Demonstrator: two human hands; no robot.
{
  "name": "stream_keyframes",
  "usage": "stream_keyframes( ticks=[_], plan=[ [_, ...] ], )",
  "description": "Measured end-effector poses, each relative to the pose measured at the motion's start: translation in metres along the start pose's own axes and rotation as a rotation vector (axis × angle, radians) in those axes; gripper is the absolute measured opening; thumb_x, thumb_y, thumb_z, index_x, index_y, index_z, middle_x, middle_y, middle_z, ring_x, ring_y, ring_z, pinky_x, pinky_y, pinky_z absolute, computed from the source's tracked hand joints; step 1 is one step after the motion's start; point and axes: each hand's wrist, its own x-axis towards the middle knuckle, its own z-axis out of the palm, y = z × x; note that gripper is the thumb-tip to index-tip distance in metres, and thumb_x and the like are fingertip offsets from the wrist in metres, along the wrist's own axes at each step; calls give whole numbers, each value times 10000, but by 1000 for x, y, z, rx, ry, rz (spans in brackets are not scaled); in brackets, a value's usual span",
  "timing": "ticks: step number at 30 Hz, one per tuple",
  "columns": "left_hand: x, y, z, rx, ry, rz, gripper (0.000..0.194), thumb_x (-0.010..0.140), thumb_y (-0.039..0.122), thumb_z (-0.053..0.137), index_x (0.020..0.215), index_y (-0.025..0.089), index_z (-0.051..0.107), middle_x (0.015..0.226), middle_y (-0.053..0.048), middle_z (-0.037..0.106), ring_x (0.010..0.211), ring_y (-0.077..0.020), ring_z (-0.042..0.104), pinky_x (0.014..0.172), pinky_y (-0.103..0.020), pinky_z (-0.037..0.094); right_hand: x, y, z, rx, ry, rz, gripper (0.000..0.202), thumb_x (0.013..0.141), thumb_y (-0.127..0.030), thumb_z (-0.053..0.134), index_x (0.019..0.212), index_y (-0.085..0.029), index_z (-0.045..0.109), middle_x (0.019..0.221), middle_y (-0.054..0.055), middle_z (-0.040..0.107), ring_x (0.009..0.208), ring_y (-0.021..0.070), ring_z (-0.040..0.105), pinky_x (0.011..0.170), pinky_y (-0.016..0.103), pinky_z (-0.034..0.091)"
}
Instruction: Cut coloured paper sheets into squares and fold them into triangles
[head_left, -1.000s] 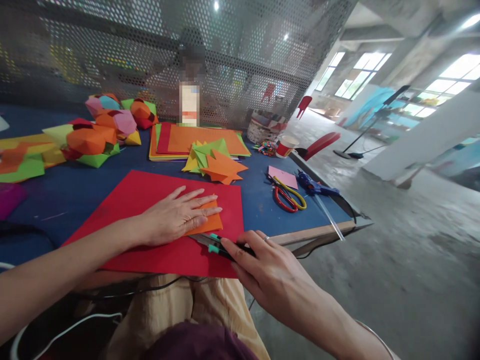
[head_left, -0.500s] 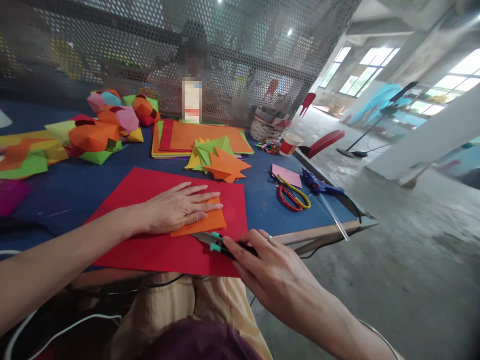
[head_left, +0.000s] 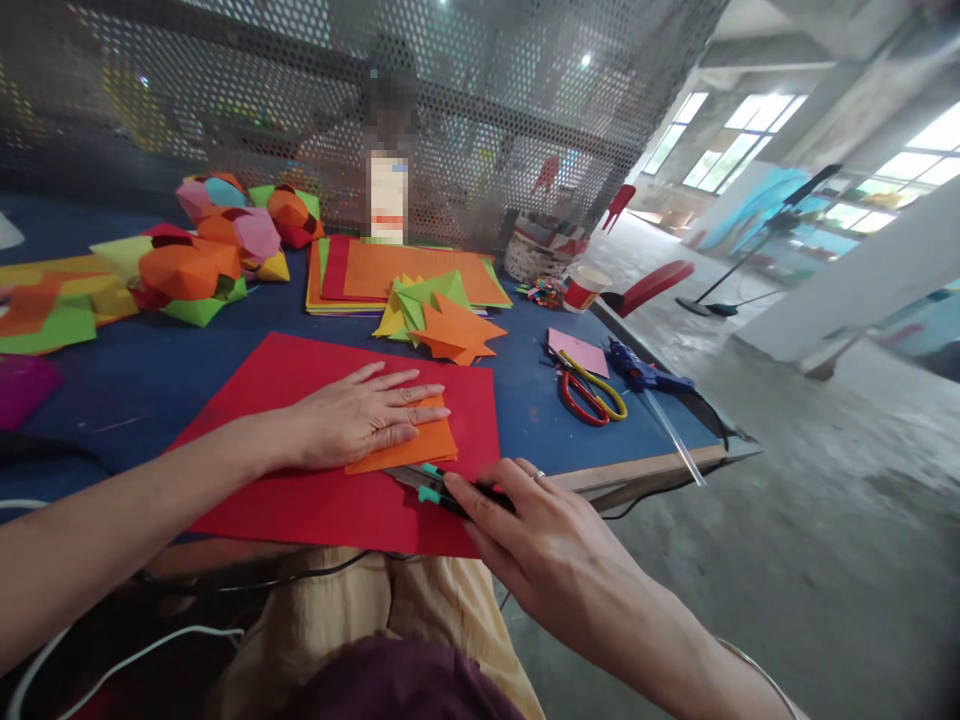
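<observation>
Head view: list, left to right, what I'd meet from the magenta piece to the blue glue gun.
Magenta piece, left hand, utility knife, right hand, blue glue gun.

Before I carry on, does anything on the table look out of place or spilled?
Two small things. The clear stick by the blue glue gun juts past the edge of the table, so it could get knocked. Small coloured bits lie loose beside the paper cup, perhaps spilled.
</observation>
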Motion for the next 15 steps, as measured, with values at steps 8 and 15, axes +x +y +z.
stream_keyframes(
  ticks=[8,15],
  plan=[
    [1,-1,0,0,-3,6,561,1058,645,146,1589,491,242,1700,95,269,1617,-256,98,1271,-560,48,-2,0,0,34,13,18,441,911,-131,685,1348,-101,641,1067,125,682,908,269,686,746,398,646],
    [1,-3,2,1,3,17,565,1055,649,138,1584,492,259,1702,105,256,1617,-249,93,1274,-539,39,-5,-3,0,24,19,32,423,924,-134,661,1345,-102,642,1045,127,680,892,268,688,739,402,647]
  ],
)
